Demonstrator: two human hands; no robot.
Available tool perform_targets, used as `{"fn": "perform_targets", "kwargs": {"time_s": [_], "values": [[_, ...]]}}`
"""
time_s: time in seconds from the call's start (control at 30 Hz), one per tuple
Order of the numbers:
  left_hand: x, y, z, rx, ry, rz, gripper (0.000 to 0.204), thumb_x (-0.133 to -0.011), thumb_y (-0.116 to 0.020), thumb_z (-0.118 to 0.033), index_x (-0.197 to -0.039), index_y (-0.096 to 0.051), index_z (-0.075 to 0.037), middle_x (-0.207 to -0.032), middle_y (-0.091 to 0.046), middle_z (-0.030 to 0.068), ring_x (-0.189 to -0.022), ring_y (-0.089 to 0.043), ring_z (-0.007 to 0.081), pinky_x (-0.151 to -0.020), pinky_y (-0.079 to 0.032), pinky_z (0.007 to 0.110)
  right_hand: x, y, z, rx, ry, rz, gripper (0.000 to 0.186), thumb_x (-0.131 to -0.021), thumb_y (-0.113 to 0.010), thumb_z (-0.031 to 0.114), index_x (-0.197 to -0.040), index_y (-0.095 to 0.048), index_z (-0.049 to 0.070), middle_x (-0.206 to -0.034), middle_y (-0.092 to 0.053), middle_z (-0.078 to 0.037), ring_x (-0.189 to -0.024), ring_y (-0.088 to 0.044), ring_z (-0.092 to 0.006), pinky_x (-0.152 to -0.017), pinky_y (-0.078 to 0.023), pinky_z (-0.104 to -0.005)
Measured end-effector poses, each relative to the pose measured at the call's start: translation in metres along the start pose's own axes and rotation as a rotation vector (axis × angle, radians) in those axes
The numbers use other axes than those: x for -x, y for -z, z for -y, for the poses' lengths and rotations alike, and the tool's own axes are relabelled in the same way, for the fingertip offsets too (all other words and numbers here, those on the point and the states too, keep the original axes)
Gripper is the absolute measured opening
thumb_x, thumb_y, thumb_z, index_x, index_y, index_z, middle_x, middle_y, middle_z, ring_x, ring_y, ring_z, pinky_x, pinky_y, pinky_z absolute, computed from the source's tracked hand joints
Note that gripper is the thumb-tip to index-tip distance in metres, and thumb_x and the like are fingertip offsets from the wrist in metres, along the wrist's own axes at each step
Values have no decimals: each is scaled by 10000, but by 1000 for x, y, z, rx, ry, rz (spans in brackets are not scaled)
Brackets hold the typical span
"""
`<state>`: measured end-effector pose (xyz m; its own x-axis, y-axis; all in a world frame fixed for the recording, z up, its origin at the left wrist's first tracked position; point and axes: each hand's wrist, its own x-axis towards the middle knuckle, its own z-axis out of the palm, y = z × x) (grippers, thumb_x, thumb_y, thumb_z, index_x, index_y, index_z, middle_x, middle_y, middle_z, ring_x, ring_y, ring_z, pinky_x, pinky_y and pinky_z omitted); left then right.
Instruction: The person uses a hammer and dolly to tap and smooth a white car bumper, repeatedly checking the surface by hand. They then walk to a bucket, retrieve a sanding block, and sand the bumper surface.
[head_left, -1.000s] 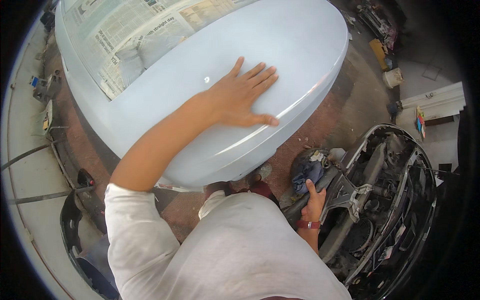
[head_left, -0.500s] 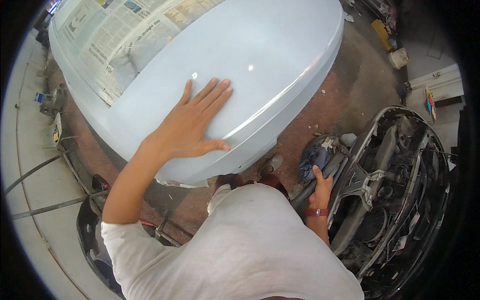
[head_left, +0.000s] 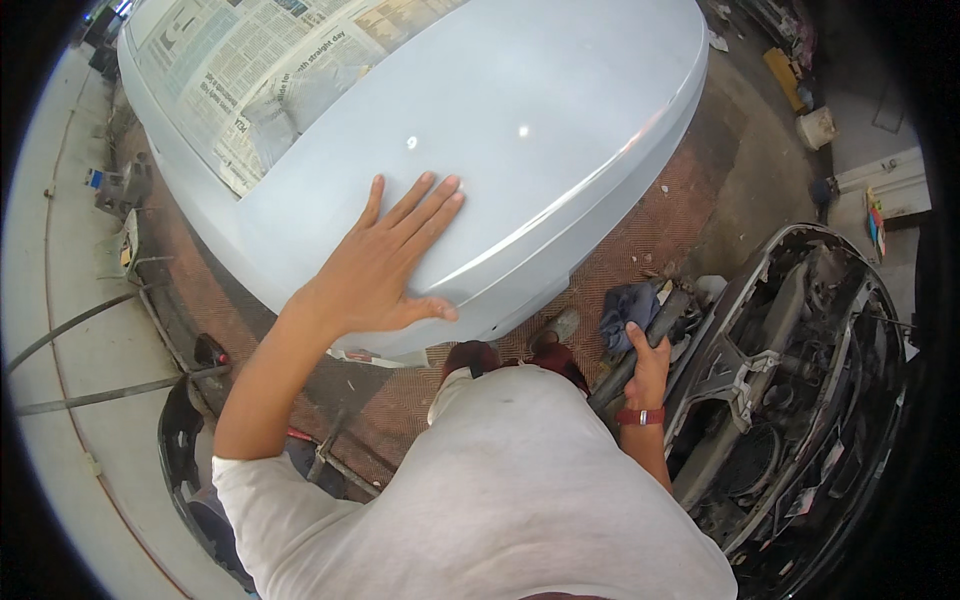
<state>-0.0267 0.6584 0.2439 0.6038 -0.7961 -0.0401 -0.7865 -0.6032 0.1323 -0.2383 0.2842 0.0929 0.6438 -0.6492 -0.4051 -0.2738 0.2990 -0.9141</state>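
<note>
My left hand (head_left: pixel 385 262) lies palm down on a smooth pale grey car panel (head_left: pixel 480 95), its fingers spread and its thumb near the panel's curved edge. Nothing is in that hand. Lower right, my right hand (head_left: pixel 648 372), with a red band at the wrist, is closed by a crumpled dark blue-grey rag (head_left: pixel 626 312). The rag bunches just past the thumb and looks held, though most of the fingers are hidden.
Newspaper sheets (head_left: pixel 290 85) cover part of the panel at the upper left. At right lies a dark, dusty car front-end assembly (head_left: pixel 765 400). Metal stand bars (head_left: pixel 110 400) stick out at left beside a pale wall (head_left: pixel 50 290). A whitish bucket (head_left: pixel 816 128) stands at the far right.
The view has shifted slightly, so the panel and floor sit further right. My left hand has slid a little toward me over the panel. The rag's folds look different beside my right hand.
</note>
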Motion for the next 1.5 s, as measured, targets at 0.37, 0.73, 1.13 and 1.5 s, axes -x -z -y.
{"fn": "perform_targets", "kwargs": {"time_s": [0.37, 0.73, 1.13, 1.5], "values": [[-76, -2, 4, 7, -65, -82, 1259, -818, -409, -946, -1667, -208, -38, -1733, -231, 157, -1609, -181, 361, -1285, -60, 655, 12, 6, 6, -25, -19, -78, 503, -898, -816, 139, -1332, -596, 9, -1240, -691, -87, -1116, -648, -206, -987, -499, -347], [16, 4, -10, 82, 53, 78, 1324, -775, -366, -990, -1658, -226, -15, -1731, -221, 191, -1603, -175, 413, -1274, -51, 664, 4, 6, 0, -123, -9, -76, 445, -903, -813, 109, -1293, -621, 10, -1199, -701, -75, -1041, -670, -188, -946, -530, -336], [-42, -4, -2, -2, -36, -84, 1225, -835, -464, -904, -1660, -228, -31, -1730, -243, 157, -1603, -198, 376, -1277, -70, 670, 22, -11, 49, -59, 158, 16, 543, -878, -828, 39, -1359, -581, -8, -1282, -665, -96, -1119, -649, -196, -1014, -510, -346], [13, 16, -45, 214, 95, -4, 1188, -862, -532, -846, -1654, -220, -17, -1699, -267, 229, -1590, -241, 382, -1273, -157, 633, 75, -54, 129, 117, 318, 428, 625, -850, -871, 102, -1378, -561, -23, -1261, -659, -92, -1101, -640, -167, -989, -518, -339]]}}
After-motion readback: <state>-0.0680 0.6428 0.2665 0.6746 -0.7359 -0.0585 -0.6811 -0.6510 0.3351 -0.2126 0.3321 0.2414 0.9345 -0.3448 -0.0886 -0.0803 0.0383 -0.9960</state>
